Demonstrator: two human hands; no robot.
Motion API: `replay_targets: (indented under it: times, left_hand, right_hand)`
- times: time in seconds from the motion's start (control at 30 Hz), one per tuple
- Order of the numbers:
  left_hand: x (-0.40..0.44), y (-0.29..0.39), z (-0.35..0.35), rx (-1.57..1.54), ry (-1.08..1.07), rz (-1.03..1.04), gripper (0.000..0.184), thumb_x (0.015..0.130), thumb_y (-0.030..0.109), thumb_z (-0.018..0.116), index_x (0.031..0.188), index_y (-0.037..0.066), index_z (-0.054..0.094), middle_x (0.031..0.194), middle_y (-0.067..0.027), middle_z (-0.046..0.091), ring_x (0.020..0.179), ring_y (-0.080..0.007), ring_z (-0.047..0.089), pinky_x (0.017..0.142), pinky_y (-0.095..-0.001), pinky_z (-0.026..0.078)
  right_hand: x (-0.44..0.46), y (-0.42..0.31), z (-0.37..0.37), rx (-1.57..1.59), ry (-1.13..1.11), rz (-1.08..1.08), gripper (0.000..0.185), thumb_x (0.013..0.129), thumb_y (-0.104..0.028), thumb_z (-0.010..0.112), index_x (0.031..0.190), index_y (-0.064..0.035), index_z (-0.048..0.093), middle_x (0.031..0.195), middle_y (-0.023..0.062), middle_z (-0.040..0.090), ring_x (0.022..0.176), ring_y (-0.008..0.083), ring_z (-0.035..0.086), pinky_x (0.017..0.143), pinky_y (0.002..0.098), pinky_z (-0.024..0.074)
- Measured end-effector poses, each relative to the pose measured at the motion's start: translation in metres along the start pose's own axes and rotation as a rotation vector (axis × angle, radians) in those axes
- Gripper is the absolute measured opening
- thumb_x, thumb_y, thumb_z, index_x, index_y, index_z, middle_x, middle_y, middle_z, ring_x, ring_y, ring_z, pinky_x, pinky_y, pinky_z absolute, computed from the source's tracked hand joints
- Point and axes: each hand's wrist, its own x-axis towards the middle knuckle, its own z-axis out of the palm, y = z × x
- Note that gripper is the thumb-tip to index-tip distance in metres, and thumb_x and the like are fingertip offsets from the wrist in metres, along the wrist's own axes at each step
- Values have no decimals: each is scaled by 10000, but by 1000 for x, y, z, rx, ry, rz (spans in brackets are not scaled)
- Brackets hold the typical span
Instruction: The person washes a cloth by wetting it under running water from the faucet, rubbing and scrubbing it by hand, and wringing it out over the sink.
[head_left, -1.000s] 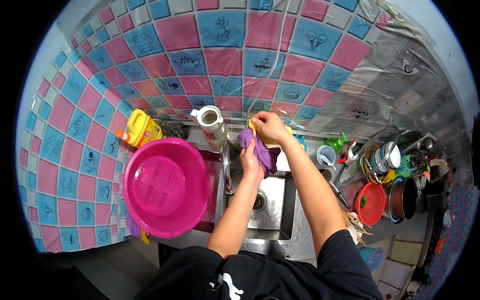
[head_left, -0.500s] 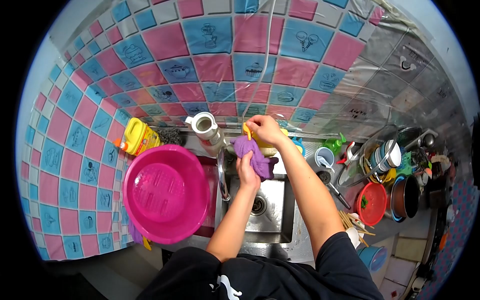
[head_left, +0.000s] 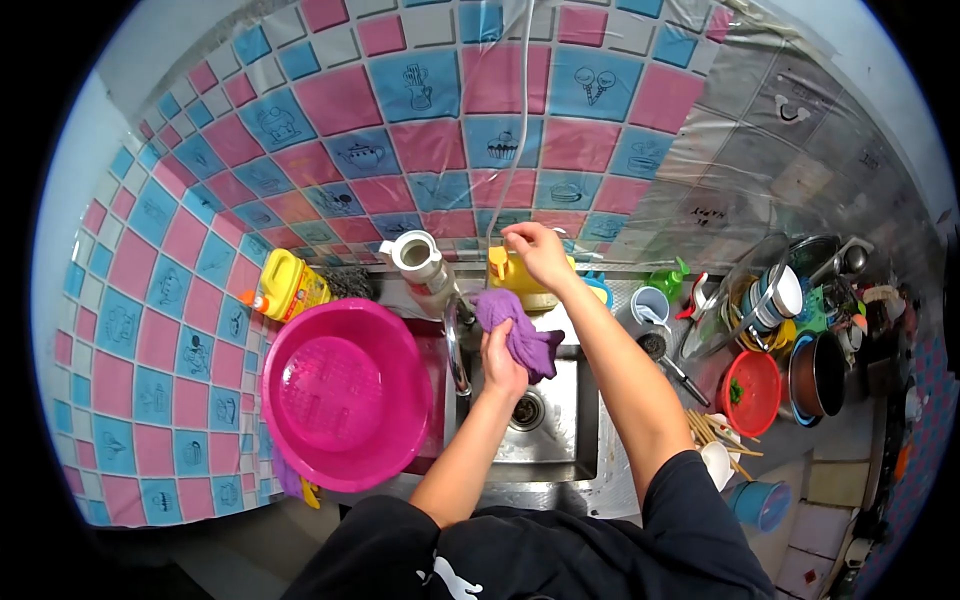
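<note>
The wall in front of you has pink and blue squares with little drawings on them. Below it is a shiny metal sink, with a bent tap at its left side. Your left hand is closed around a purple cloth, which is bunched up over the back of the sink, just right of the tap. Your right hand is up higher, close to the wall, over a yellow holder. Its fingers are bent and close together, but I cannot tell if they pinch anything. It is not touching the cloth. On your left sits a big pink tub, and a yellow bottle stands behind it. On your right you have a red bowl with something green in it.
</note>
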Motion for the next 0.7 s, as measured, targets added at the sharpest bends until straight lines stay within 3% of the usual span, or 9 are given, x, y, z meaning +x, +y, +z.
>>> replay_targets:
  times: [0.13,0.2,0.27,0.3,0.4,0.53,0.6,0.63,0.7]
  left_hand:
    - [-18,0,-25,39,-72,-180,247,818,73,457,1053,26,513,997,-63,567,924,-172,548,831,-304,436]
    - [-33,2,-31,121,-91,-203,225,817,97,430,1002,26,536,974,-60,576,890,-159,559,808,-294,443]
    - [-29,-1,-59,188,-161,-310,224,806,117,435,974,18,546,947,-60,582,874,-154,563,791,-287,445]
    - [-32,3,-67,269,-161,-340,218,793,135,442,928,12,563,908,-65,588,826,-152,570,757,-277,453]
    - [-40,11,-83,562,-131,-344,185,768,121,476,850,-7,581,809,-66,586,715,-133,563,666,-261,454]
    - [-50,-7,-112,703,-48,-369,168,770,137,514,820,-6,588,768,-56,579,698,-124,556,644,-255,444]
    - [-51,-18,-132,887,91,-200,182,780,171,543,825,2,594,770,-48,581,696,-124,553,637,-246,437]
    - [-51,-12,-141,711,-13,-369,243,795,231,544,887,11,589,789,-39,582,720,-137,555,654,-247,432]
    - [-65,-3,-121,522,265,-685,459,779,409,534,1056,42,524,961,-87,559,915,-222,532,816,-355,416]
  right_hand:
    - [-78,-42,-4,-129,71,-64,200,833,-152,542,972,-25,608,982,122,595,903,209,568,817,308,423]
    - [-117,-52,-8,-84,-217,-110,269,843,-193,538,1057,-33,568,1041,125,571,954,210,550,857,310,409]
    - [-152,-22,-2,19,-279,-103,351,803,-271,586,1060,-33,568,1037,140,572,949,260,557,839,339,424]
    - [-166,-16,-7,60,-364,82,405,789,-292,606,1098,-37,545,1039,148,575,970,245,553,857,327,419]
    - [-196,-8,-16,13,-404,101,382,761,-269,636,1041,-19,563,952,156,603,877,252,586,793,324,449]
    - [-228,8,-5,-251,-218,247,266,760,-243,633,836,7,580,752,208,594,699,319,587,648,350,460]
    - [-239,11,11,-166,-25,405,266,766,-250,630,780,8,569,706,204,589,668,340,587,605,362,457]
    - [-245,10,21,-187,31,408,279,771,-259,627,747,9,555,682,200,585,652,350,585,578,373,451]
    - [-260,8,44,-218,109,361,290,766,-274,622,733,3,543,681,199,582,659,359,580,576,393,449]
